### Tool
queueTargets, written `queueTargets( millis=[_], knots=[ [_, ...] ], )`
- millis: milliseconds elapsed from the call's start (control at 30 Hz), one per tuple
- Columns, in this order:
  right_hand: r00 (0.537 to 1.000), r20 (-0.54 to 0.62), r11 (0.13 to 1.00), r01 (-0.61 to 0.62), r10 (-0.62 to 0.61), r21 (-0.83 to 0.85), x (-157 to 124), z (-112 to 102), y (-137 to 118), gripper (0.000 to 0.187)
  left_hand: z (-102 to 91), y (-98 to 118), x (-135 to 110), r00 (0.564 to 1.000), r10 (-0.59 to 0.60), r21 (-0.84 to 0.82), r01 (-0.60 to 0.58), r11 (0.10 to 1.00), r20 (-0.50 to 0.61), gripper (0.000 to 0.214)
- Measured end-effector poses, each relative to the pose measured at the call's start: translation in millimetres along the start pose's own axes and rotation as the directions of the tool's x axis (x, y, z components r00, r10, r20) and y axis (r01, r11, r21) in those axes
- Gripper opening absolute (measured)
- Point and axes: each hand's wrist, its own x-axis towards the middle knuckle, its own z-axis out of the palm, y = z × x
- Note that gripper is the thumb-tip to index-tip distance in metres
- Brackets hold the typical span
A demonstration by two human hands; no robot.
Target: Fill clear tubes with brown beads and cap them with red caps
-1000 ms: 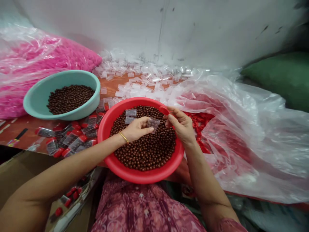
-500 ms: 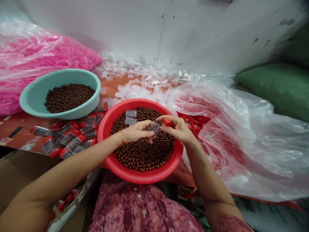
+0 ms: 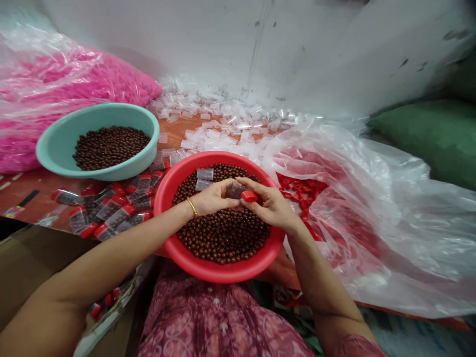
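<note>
Over a red basin (image 3: pixel 219 273) of round brown balls (image 3: pixel 223 243), both hands meet. My left hand (image 3: pixel 217 197), with a gold bangle at the wrist, is closed on a small clear plastic container (image 3: pixel 237 189), partly hidden by the fingers. In the fingers of my right hand (image 3: pixel 273 203) is a red cap (image 3: pixel 249 196), close against the container's end; whether it is seated there I cannot tell. Two clear containers (image 3: pixel 204 179) lie on the balls at the basin's far side.
A teal basin (image 3: pixel 55 153) of brown balls stands at left, with filled red-capped containers (image 3: pixel 111 208) before it. Clear containers (image 3: pixel 223 124) lie scattered behind. Red caps (image 3: pixel 303 193) spill from a plastic bag (image 3: pixel 390 238) at right. A bag of pink pieces (image 3: pixel 85 74) rests far left.
My right hand has brought the red cap left and down to the container's end. The hands are closer together. The camera view has shifted slightly.
</note>
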Motion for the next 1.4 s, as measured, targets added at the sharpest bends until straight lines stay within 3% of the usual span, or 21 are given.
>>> queueTargets(
  millis=[167,267,333,433,533,633,900,1100,1200,1300,1400],
  knots=[
    [0.971,-0.111,0.939,-0.172,0.213,0.297,-3.6,0.2,11.7,0.048,4.3,7.5,-1.5,0.999,0.031,0.104,-0.029,0.994,-0.014,0.039],
    [0.952,-0.133,0.916,-0.219,0.277,0.336,-2.7,1.0,13.1,0.044,5.8,10.4,-3.1,1.000,0.029,0.134,-0.030,0.991,0.005,0.035],
    [0.958,-0.158,0.952,-0.200,0.240,0.233,-2.7,2.0,9.9,0.037,6.1,10.0,-4.1,0.999,0.031,0.139,-0.033,0.990,0.013,0.036],
    [0.983,-0.174,0.998,-0.069,0.066,-0.014,-4.8,2.8,3.5,0.033,6.0,7.1,-5.2,0.999,0.024,0.163,-0.028,0.986,0.028,0.040],
    [0.982,-0.160,0.963,0.057,-0.101,-0.262,-8.1,1.9,-0.2,0.037,5.5,4.8,-6.1,0.999,0.047,0.237,-0.051,0.970,0.021,0.038],
    [0.983,-0.122,0.917,0.083,-0.140,-0.389,-10.4,1.0,-1.2,0.042,5.5,3.9,-6.9,0.997,0.072,0.326,-0.070,0.943,0.008,0.032],
    [0.990,-0.060,0.917,0.098,-0.131,-0.386,-11.4,5.7,-1.0,0.043,7.4,4.1,-9.9,0.975,0.219,0.626,-0.141,0.767,-0.049,0.024],
    [0.972,0.019,0.780,0.199,-0.234,-0.593,-17.8,11.9,3.2,0.044,8.9,2.2,-11.5,0.973,0.206,0.695,-0.074,0.715,-0.107,0.016],
    [0.955,0.043,0.766,0.263,-0.295,-0.586,-20.1,7.6,3.1,0.040,12.0,2.1,-11.4,0.980,0.176,0.722,-0.052,0.690,-0.098,0.014],
    [0.954,-0.062,0.836,0.223,-0.292,-0.501,-16.4,2.3,0.0,0.038,17.2,4.1,-9.9,0.989,0.138,0.748,-0.053,0.661,-0.051,0.016],
    [0.954,-0.273,0.964,0.050,-0.123,-0.260,-3.5,8.0,-2.7,0.052,22.2,6.8,-8.7,0.997,0.064,0.808,-0.067,0.585,0.037,0.015]
  ],
)
